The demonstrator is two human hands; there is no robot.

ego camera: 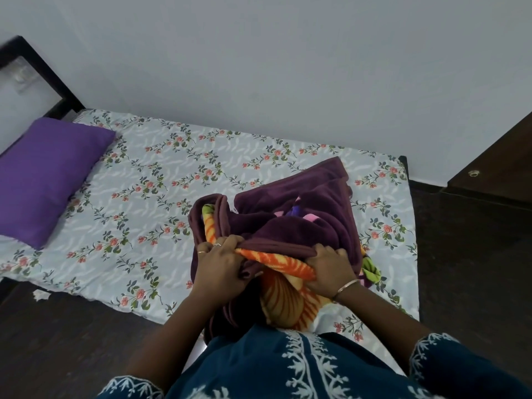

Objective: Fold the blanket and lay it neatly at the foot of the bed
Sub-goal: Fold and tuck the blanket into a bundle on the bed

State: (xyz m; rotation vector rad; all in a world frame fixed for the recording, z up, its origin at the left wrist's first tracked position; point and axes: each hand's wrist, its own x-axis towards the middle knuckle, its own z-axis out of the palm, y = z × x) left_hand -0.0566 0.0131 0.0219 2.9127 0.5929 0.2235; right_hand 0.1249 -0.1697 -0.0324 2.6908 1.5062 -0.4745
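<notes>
**A:** What have I got in front of me right now?

**B:** I'm looking down at the bed (178, 180), which has a pale flowered sheet. The blanket (296, 214) lies bunched on the right half of it, near the edge closest to me, dark purple on one side with an orange and yellow pattern showing where it turns over.

**A:** And the hands?

**B:** Both are on the near edge of the blanket. My left hand (221, 263) has its fingers curled round a gathered fold of the purple edge, thumb underneath, so it is gripping cloth. My right hand (331, 269) is clamped on the same edge a little further along, fingers bent over the orange part. The edge runs taut between the two.

**A:** Is the blanket folded?

**B:** No, it is rumpled, with loose folds heaped behind the hands and a part hanging down over the near side of the bed.

**A:** Anything else nearby?

**B:** A purple pillow (49, 180) sits at the left end of the bed, well apart from the blanket. A dark wooden cabinet (495, 168) stands at the far right, against the pale wall (288, 67).
</notes>
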